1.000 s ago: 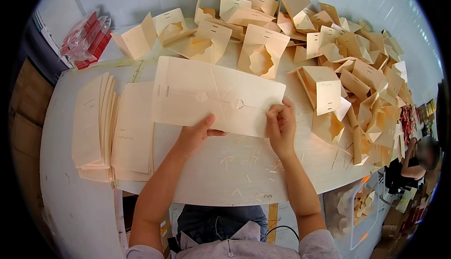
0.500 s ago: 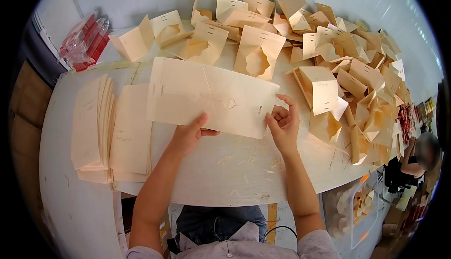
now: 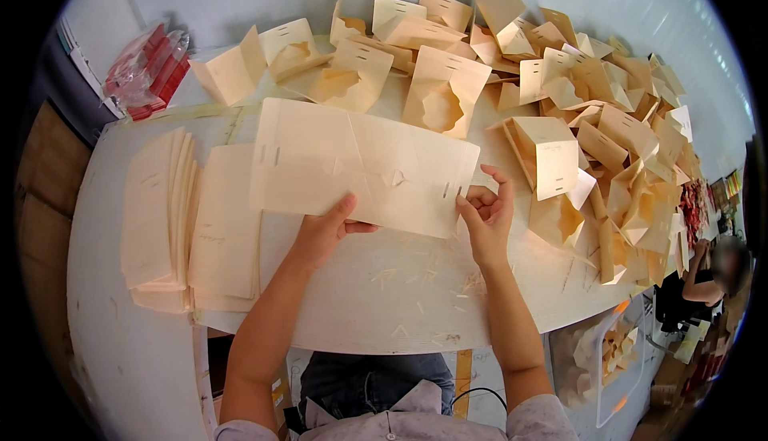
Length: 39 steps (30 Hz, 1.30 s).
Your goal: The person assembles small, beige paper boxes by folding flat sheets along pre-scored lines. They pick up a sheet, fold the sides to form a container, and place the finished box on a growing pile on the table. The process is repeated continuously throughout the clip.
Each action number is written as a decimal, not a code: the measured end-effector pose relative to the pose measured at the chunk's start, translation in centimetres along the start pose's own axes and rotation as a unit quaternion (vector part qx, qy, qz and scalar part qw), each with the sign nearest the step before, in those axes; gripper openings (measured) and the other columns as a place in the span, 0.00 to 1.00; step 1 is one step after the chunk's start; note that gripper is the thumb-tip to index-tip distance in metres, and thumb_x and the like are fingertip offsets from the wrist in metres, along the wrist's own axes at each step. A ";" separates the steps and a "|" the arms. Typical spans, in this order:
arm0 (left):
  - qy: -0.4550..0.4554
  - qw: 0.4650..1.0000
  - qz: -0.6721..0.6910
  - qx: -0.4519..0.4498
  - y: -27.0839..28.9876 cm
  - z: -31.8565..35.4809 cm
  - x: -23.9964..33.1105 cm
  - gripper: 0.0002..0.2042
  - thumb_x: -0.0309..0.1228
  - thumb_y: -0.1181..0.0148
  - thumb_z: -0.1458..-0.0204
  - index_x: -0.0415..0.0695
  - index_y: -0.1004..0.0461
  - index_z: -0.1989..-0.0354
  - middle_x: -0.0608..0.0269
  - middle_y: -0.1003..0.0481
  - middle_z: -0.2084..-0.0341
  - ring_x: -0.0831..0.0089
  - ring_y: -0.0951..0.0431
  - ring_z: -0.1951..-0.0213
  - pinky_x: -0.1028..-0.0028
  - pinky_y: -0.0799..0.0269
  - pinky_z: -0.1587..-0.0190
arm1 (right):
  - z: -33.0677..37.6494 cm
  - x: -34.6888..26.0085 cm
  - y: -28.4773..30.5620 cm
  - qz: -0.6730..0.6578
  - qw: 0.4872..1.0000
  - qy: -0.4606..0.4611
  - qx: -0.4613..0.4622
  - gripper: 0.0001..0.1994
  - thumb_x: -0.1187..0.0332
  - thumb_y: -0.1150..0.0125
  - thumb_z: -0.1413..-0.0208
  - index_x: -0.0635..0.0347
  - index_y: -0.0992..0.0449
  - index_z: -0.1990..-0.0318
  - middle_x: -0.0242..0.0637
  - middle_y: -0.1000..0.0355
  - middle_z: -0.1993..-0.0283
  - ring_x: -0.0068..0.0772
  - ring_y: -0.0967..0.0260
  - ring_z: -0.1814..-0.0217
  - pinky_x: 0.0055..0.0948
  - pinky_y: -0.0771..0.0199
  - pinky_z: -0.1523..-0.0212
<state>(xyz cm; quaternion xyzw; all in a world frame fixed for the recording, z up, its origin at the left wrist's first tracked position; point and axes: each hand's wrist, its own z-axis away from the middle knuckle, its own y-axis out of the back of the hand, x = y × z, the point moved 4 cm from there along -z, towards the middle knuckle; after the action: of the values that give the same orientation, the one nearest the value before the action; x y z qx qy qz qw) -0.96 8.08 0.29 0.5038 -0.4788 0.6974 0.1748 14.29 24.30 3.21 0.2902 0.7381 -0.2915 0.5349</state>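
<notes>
A flat cream card blank [image 3: 360, 165] with small slots and cut tabs is held just above the white table [image 3: 400, 313]. My left hand [image 3: 326, 229] grips its near edge at the middle, thumb on top. At the blank's right near corner is my right hand [image 3: 486, 213], pinching it with fingers curled. Left of the blank lie two stacks of flat cream blanks [image 3: 188, 221].
A big heap of folded cream cartons [image 3: 560, 97] covers the table's back and right side. A red packet in clear wrap [image 3: 144, 69] sits at the back left. Card slivers litter the table near me. Another person [image 3: 716, 277] sits at the far right.
The blank has shifted slightly left and up in my hands. My right hand has slid from its near edge out to the right corner and opened its fingers more.
</notes>
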 end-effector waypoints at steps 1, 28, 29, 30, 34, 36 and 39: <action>0.000 1.000 0.004 0.007 0.0 0.0 0.1 0.18 0.36 0.51 0.48 0.42 0.41 0.50 0.58 0.31 0.59 0.67 0.26 0.63 0.67 0.26 0.67 | 0.0 -0.1 -0.1 -0.003 1.000 -0.005 -0.013 0.26 0.85 0.52 0.59 0.59 0.48 0.49 0.34 0.35 0.72 0.17 0.39 0.74 0.13 0.41 0.73; -0.018 0.999 -0.041 -0.022 0.4 0.8 0.6 0.15 0.31 0.44 0.55 0.40 0.36 0.59 0.61 0.29 0.71 0.73 0.27 0.72 0.75 0.30 0.77 | -0.7 -1.0 2.5 0.120 0.981 0.086 0.124 0.12 0.66 0.55 0.46 0.59 0.37 0.56 0.34 0.32 0.63 0.19 0.42 0.62 0.18 0.44 0.66; -0.024 0.999 -0.037 -0.023 0.2 0.7 0.5 0.16 0.31 0.44 0.55 0.41 0.36 0.59 0.61 0.30 0.71 0.74 0.27 0.72 0.75 0.30 0.77 | -0.7 -1.1 2.8 0.139 0.974 0.149 0.102 0.11 0.67 0.57 0.45 0.59 0.36 0.56 0.36 0.32 0.61 0.20 0.41 0.61 0.18 0.44 0.63; -0.031 0.999 -0.036 -0.020 0.2 0.7 0.7 0.16 0.31 0.44 0.55 0.41 0.36 0.58 0.62 0.30 0.70 0.74 0.28 0.72 0.75 0.30 0.78 | -0.5 -1.8 2.5 0.161 0.966 0.176 0.096 0.11 0.68 0.57 0.45 0.60 0.35 0.57 0.36 0.32 0.60 0.21 0.41 0.60 0.19 0.44 0.61; -0.036 0.998 -0.044 -0.009 0.6 0.9 0.9 0.15 0.29 0.45 0.55 0.41 0.37 0.58 0.62 0.31 0.67 0.74 0.28 0.71 0.74 0.31 0.79 | 0.3 -3.0 1.8 0.219 0.941 0.236 0.105 0.10 0.72 0.55 0.47 0.64 0.33 0.59 0.39 0.33 0.57 0.28 0.38 0.55 0.24 0.43 0.54; -0.005 0.998 -0.066 -0.018 0.6 1.1 0.8 0.15 0.28 0.45 0.54 0.41 0.37 0.57 0.63 0.31 0.66 0.75 0.29 0.68 0.75 0.31 0.73 | 0.7 -3.1 1.8 0.245 0.934 0.237 0.107 0.09 0.72 0.52 0.49 0.65 0.32 0.60 0.41 0.32 0.57 0.31 0.37 0.57 0.26 0.41 0.56; -0.014 0.993 -0.110 -0.048 -0.4 1.6 0.8 0.16 0.27 0.46 0.53 0.40 0.37 0.54 0.63 0.31 0.63 0.75 0.31 0.63 0.76 0.33 0.64 | 1.3 -3.8 -0.2 0.300 0.918 0.258 0.019 0.18 0.68 0.41 0.57 0.66 0.32 0.58 0.44 0.33 0.55 0.40 0.36 0.55 0.29 0.40 0.54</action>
<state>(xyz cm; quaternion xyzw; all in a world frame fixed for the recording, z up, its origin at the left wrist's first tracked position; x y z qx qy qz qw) -0.13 6.70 1.22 0.5541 -0.4557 0.6431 0.2680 15.94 22.78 6.49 0.5733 0.7233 -0.0468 0.3821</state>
